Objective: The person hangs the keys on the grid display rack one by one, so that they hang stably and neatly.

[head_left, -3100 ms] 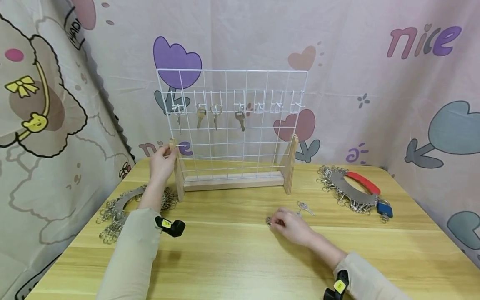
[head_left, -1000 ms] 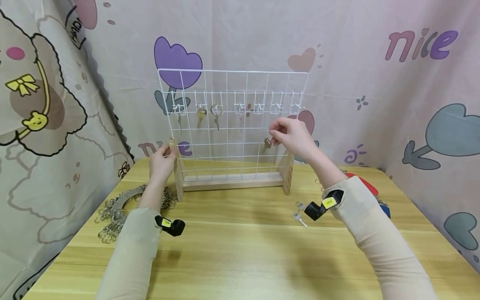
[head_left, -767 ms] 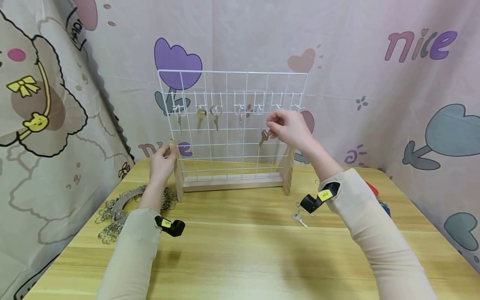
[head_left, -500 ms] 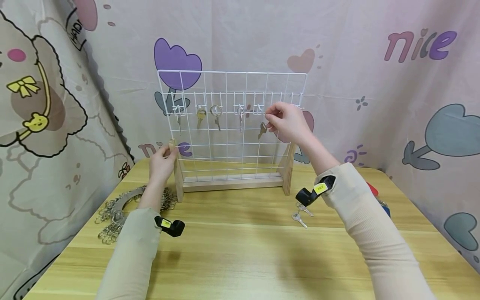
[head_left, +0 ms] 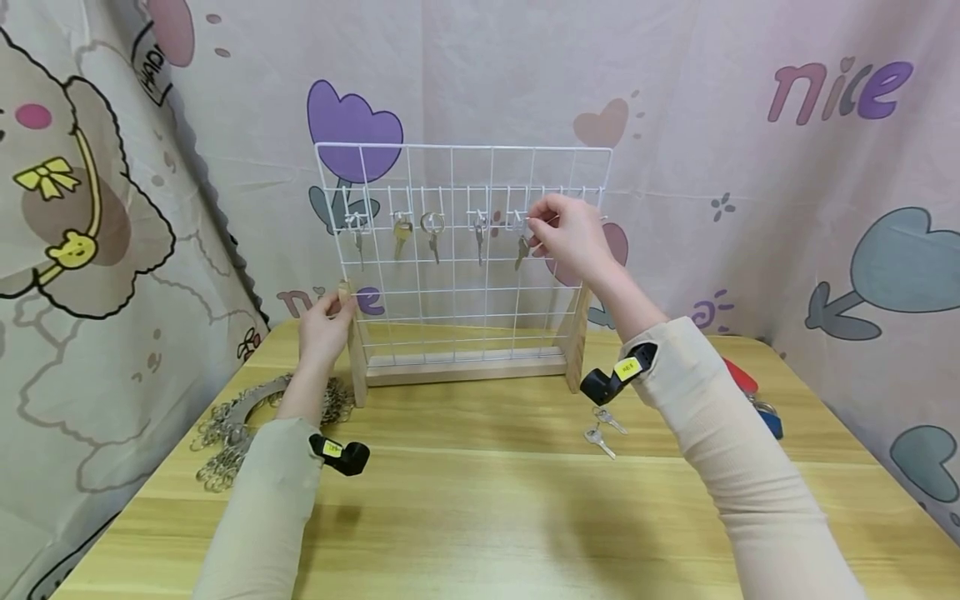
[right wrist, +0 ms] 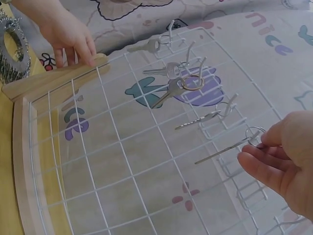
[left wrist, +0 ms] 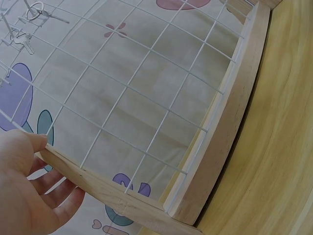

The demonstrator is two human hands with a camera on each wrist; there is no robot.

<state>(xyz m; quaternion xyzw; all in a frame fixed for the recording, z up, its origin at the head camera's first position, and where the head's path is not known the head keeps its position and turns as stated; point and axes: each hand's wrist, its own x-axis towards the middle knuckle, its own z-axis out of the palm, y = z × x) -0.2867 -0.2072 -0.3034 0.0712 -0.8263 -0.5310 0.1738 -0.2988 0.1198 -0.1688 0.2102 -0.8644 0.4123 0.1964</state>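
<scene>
My left hand (head_left: 324,329) grips the top of the left wooden upright (head_left: 357,358) of a white wire grid rack (head_left: 453,147). In the left wrist view its thumb lies on one side of the wood and the fingers on the other. My right hand (head_left: 573,237) pinches a key (head_left: 522,253) by its ring (right wrist: 250,131), beside the rack's fifth hook from the left. The key's blade hangs free; whether the ring is over the hook, I cannot tell. Several keys dangle from the hooks to the left, among them a brass-toned key (head_left: 402,237) and a silver key (head_left: 480,240).
Two loose silver keys (head_left: 599,441) lie on the wooden table right of centre. A grey ring crowded with small metal rings (head_left: 258,390) is at the left, partly behind the left forearm. A red handle (head_left: 742,377) and a blue padlock (head_left: 771,423) show behind the right sleeve.
My right hand picked up a key from the table, raised it to the rack, then moved slightly up and left to the fifth hook. My left hand has stayed on the upright.
</scene>
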